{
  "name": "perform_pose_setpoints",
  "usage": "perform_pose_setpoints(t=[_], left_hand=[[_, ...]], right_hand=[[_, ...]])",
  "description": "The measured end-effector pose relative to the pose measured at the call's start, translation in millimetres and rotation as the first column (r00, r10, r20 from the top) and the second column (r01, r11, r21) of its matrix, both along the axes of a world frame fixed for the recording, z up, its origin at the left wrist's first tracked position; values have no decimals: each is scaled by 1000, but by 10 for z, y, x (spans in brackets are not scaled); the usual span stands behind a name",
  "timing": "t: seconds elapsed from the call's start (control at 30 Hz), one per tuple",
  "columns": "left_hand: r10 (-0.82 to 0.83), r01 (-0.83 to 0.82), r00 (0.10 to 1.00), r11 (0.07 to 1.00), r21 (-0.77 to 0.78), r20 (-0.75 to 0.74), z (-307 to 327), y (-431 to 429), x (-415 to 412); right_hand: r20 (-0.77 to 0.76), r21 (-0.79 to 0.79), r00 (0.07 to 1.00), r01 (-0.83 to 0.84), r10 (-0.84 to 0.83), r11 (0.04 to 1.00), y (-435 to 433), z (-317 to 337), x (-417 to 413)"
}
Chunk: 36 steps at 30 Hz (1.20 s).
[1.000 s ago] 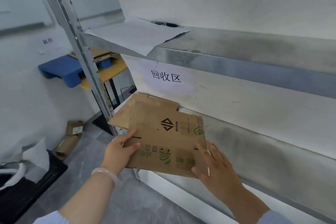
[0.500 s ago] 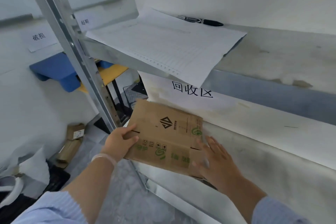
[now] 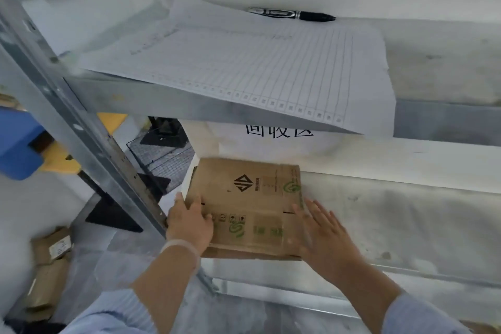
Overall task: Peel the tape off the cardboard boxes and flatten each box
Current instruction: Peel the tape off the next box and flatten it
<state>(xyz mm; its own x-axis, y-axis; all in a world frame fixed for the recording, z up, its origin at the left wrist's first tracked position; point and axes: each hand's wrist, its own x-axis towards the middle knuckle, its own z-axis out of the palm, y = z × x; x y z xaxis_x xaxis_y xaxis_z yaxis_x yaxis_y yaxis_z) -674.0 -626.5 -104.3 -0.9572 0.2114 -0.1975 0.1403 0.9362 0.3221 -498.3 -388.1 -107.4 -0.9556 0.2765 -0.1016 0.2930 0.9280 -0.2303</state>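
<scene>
The box is being gripped by the left hand and pressed by the right hand, fingers straight. If pushed unevenly so near the shelf edge, it could be tipped off.

We saw a brown cardboard box printed in black and green, a white sheet ruled with grey lines, and a black pen.

Your flattened box lies on the lower shelf, at its left end, just beside the upright post. Your left hand holds its left edge; your right hand lies flat at its right edge. Above, a sheet of paper lies on the upper shelf and overhangs its front edge, with a pen behind it. Left of the post, on the floor, lie more boxes.
</scene>
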Motion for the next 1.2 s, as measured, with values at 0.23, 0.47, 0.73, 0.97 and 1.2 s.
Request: perform_pose_setpoints(t=[0.23,0.47,0.73,0.97,1.2], left_hand=[[-263,246,961,954,-173,-87,80,184,168],[-668,709,655,705,-19,-354,509,975,699],[-744,900,374,434,25,-554,907,2370,2042],[-742,961,234,273,36,-628,1095,3751,3814],[-779,990,135,130,53,-612,1220,4764,5053]], right_hand=[[-42,32,987,159,-157,987,-213,210,274],[-136,85,946,308,-295,948,36,495,851],[-257,156,832,538,-492,829,793,847,2280],[-288,214,715,696,-637,685,1805,1136,4231],[-289,212,581,814,-761,541,2574,1263,5575]])
